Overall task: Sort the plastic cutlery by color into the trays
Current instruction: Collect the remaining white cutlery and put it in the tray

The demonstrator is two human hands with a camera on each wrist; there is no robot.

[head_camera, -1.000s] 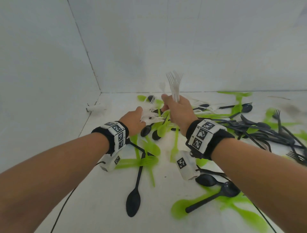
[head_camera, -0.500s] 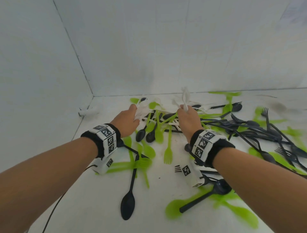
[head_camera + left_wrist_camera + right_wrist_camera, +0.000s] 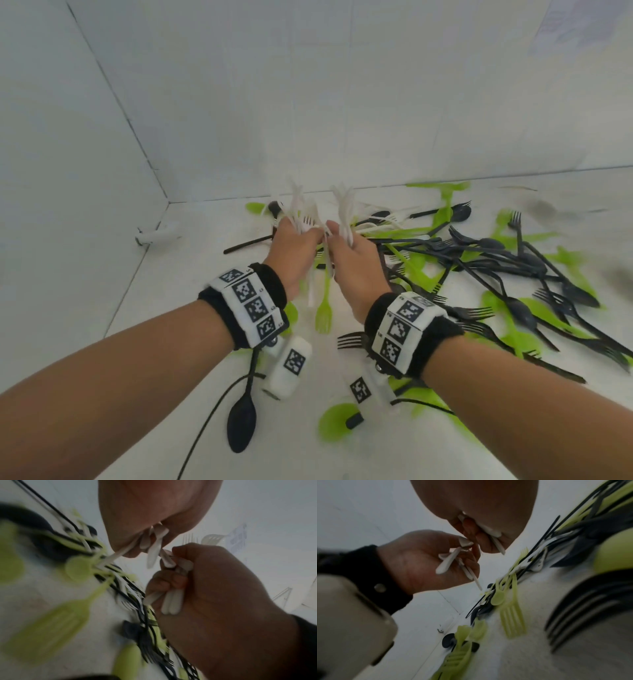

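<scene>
Both hands are raised close together above the pile. My left hand (image 3: 297,240) grips a bunch of white cutlery (image 3: 296,205) with its ends fanning upward. My right hand (image 3: 346,251) grips another bunch of white cutlery (image 3: 345,212). In the left wrist view the right hand (image 3: 223,588) is curled round several white handles (image 3: 173,601), touching the white pieces (image 3: 154,550) held by the left hand. In the right wrist view the left hand (image 3: 423,561) pinches white handles (image 3: 448,561). Green and black cutlery lies mixed on the white surface (image 3: 191,342). No tray is in view.
A green fork (image 3: 323,308) lies just below the hands. A black spoon (image 3: 242,425) lies near the left wrist. A tangle of black forks (image 3: 496,260) and green pieces spreads to the right. White walls close the left and back; a small white object (image 3: 156,234) sits by the left wall.
The left hand has lifted off the pile with white pieces in its grip. Both hands have come together in the middle, and the right hand's bunch now sits beside the left's.
</scene>
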